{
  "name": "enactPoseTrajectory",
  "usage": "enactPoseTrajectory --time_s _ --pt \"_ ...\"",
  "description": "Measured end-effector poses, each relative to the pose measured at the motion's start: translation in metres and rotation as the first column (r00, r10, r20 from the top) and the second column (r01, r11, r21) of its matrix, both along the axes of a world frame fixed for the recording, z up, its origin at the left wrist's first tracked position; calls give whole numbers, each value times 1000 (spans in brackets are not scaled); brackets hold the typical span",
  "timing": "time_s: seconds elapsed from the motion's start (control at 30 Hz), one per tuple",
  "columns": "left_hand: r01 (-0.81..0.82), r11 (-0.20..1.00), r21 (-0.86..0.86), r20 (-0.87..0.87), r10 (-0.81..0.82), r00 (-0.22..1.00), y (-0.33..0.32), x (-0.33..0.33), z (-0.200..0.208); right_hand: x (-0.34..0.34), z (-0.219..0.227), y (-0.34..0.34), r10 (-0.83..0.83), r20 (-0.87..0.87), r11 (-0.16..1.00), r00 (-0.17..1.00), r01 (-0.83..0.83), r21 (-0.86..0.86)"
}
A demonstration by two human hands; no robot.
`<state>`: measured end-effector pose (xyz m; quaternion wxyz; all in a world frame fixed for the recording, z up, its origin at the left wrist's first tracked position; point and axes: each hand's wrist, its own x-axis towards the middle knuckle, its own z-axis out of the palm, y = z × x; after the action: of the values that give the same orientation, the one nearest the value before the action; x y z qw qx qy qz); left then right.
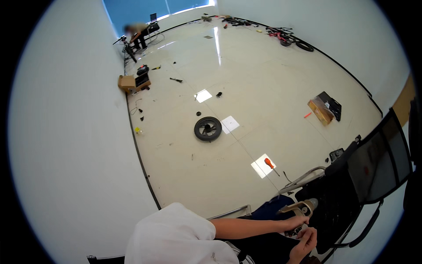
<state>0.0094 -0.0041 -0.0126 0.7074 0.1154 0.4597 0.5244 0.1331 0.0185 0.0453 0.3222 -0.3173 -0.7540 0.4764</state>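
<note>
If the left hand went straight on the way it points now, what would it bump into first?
Probably the black chair seat: it comes next to the right of the left hand. Their heights are hard to compare from this view, so the hand might pass above it.

Your sleeve is plain white, and the curved piece near you is tan. You have a chair in black, its mesh-like backrest dark grey. The floor shows you pale cream, patterned with thin tile lines; the wall is white, the blind blue. You see a black tyre, an orange-handled screwdriver, a brown cardboard box and a red strip.
</note>
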Motion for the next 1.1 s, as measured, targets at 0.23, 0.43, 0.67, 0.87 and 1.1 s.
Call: enactPoseTrajectory --time_s 0.23,0.43,0.67,0.87,1.1 --pt "-27 997 71 20 26 999 11 2 -31 -13 8 -16 33 40 999 999 -32 -21" --pt "-42 999 -7 41 42 998 2 -8 -8 3 -12 -8 -53 271 986 961 8 165" --pt "67 998 -15 56 -67 996 -3 -7 -1 24 -38 -5 -97 251 995 963 88 45" --pt "2 1000 12 55 -3 998 1 -3 -33 32 40 28 -218 147 911 965 147 385" --pt "70 997 -23 10 -70 998 8 -9 4 51 133 88 -297 46 603 954 150 784"
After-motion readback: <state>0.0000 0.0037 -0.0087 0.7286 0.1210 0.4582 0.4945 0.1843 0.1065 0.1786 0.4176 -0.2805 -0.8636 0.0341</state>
